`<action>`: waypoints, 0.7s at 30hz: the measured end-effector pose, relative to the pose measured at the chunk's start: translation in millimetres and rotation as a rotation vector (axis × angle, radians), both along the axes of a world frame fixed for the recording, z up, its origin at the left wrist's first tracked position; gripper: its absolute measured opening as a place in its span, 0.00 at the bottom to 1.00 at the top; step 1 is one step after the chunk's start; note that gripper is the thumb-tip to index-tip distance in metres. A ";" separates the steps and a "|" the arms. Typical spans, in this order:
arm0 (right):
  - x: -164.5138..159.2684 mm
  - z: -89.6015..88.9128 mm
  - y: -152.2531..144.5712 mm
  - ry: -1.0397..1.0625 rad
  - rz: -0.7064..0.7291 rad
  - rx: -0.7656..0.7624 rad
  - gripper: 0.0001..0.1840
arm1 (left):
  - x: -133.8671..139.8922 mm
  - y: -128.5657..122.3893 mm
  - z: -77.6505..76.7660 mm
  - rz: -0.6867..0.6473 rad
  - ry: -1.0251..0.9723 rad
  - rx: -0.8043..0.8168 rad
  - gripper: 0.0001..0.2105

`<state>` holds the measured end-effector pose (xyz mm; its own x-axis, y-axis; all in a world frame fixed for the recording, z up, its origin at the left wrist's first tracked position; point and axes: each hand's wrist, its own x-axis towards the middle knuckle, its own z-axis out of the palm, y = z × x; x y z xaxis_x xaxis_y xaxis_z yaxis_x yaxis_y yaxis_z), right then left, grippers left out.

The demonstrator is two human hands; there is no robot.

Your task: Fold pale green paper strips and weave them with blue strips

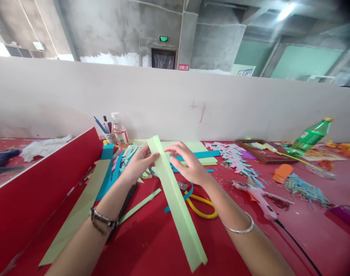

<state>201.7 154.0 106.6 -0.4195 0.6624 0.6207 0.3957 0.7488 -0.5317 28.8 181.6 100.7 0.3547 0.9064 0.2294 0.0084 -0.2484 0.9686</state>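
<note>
A long light-green paper strip [175,199], creased along its length, slants from between my hands toward the table's near edge. My left hand [139,161] pinches it near its far end, thumb on top. My right hand [189,163] is at the strip's right edge, fingers curved and apart from the thumb; whether the fingertips touch the paper is hard to see. Beneath the strip lie scissors with yellow handles [203,209], partly covered, and a curl of blue paper [189,191]. A narrow green offcut [143,205] rests left of the strip.
A red divider [48,188] stands at left, beside a wide green strip [80,211]. Behind are a pen cup [109,138] and a clear bottle [121,132]. Rightward lie a pink glue gun [257,195] with its cord, pink-and-blue paper fringe [232,157] and a tilted green bottle [310,138].
</note>
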 end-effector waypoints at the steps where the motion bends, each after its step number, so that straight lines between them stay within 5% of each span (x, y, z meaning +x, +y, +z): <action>1: -1.0 -1.5 1.0 0.050 -0.010 -0.057 0.08 | 0.7 -1.2 0.3 -0.017 0.031 0.008 0.16; 7: -4.1 -9.3 6.0 0.130 -0.005 -0.269 0.04 | 6.0 -0.4 -1.1 -0.117 0.111 0.018 0.14; 14: -7.2 -12.5 6.2 0.128 0.134 -0.372 0.01 | -3.0 4.8 -2.4 0.022 0.108 0.054 0.12; 21: -10.7 -18.5 7.7 0.075 -0.058 -0.181 0.05 | -1.0 2.0 1.1 0.123 0.394 0.267 0.16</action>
